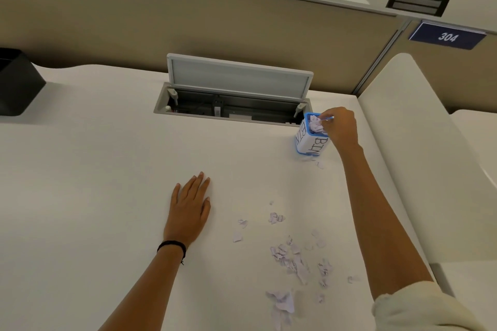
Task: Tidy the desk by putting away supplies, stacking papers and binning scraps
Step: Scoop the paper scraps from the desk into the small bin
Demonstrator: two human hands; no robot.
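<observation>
"Scraps point(285, 301) nearest us, torn paper strewn on the surface point(94, 169) between the arms. Where's the bin point(309, 145)?"

"Far right corner, upright, well beyond them. The right hand point(341, 127) is over its mouth, fingertips pinched on what looks like one scrap point(324, 118)."

"And the left hand point(188, 209)?"

"Flat on the surface, fingers straight, holding nothing, just left of the litter."

"Which reaches next?"

"The right, I'd judge. The pile lies back along that forearm, with the bin at its far end."
</observation>
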